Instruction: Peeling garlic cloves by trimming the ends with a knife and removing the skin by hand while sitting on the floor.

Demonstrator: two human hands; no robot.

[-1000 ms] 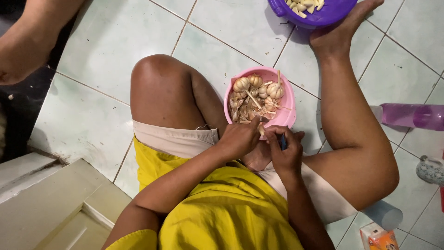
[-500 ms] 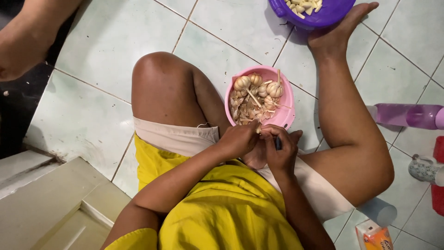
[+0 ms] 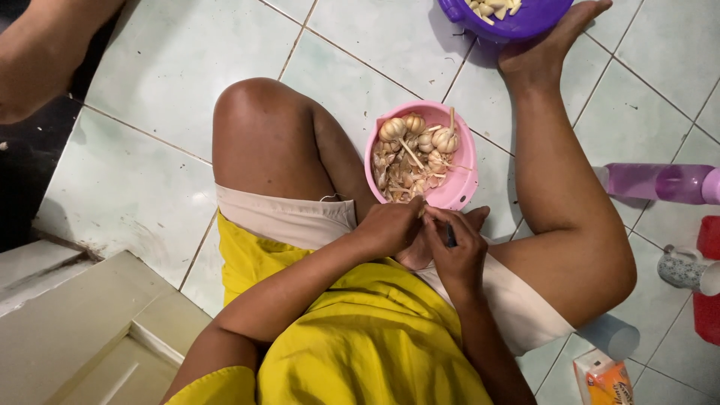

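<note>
Left hand (image 3: 390,225) pinches small garlic clove (image 3: 421,212) w/ long axis roughly upright, tip toward pink bowl (image 3: 463,187). Right hand (image 3: 459,251) closed on dark knife (image 3: 450,237). 2 bowls: pink w/ approx 4 whole bulbs, purple bowl (image 3: 517,26) of peeled cloves.

The hands (image 3: 420,240) work hemmed in: the pink bowl (image 3: 457,191) sits touching just ahead, a raised knee (image 3: 255,127) walls the left, the outstretched leg (image 3: 562,195) the right. Bare tile (image 3: 352,45) lies open beyond the bowl, up to the purple bowl (image 3: 517,22).
</note>
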